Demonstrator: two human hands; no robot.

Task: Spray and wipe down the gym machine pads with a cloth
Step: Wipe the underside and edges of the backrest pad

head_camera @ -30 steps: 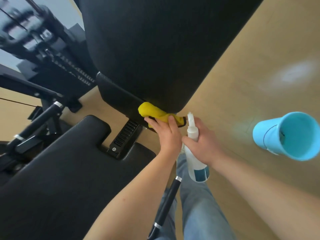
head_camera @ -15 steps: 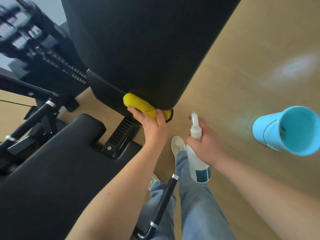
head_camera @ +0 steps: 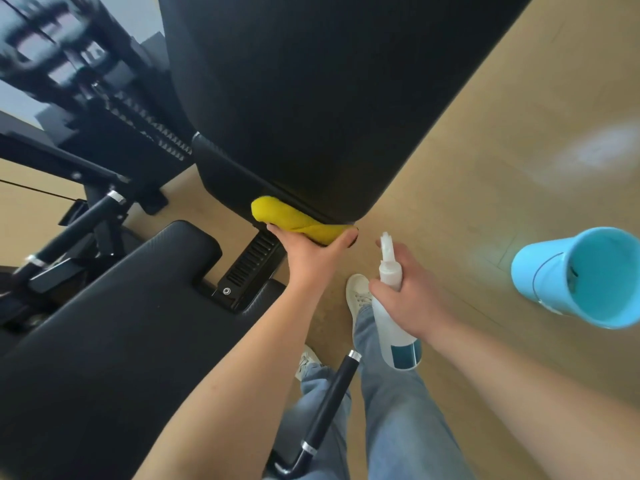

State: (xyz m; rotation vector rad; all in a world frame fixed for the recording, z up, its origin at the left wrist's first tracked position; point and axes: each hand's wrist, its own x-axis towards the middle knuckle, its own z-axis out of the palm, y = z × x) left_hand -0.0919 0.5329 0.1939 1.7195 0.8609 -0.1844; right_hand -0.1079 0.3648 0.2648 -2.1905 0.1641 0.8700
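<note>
**A:** What has changed in the last second?

**B:** The left grip (head_camera: pixel 311 258) has moved. A second ago it sat right against the right grip (head_camera: pixel 412 292), and now bare floor (head_camera: pixel 485 168) shows between them. It has slid the cloth (head_camera: pixel 294 220) leftward along the bottom edge of the back pad (head_camera: pixel 311 98).

**A:** So the wiping is under way?

**B:** I'd judge so. This looks like one stroke along the lower rim, and there is still rim to the left of the cloth. I can't tell whether that pad's face has been done.

**A:** How is the left grip set?

**B:** It is closed on the rolled cloth. The fingers are underneath and the thumb is hooked over the right end, pressing the cloth up against the pad's edge.

**A:** And the other one?

**B:** The right grip is wrapped round the neck of the bottle (head_camera: pixel 394 337), with the nozzle end up towards the pad. The bottle hangs over the person's leg, clear of the pad and near the cloth. It has hardly shifted, so it seems to be idle. Whether a finger is on the trigger, I can't tell.

**A:** What lies further out?

**B:** The seat pad (head_camera: pixel 121 323) is at the lower left, near the cloth but not touched by it. I'd guess it comes next. A bucket (head_camera: pixel 554 271) is on the floor, well off to the right.
</note>
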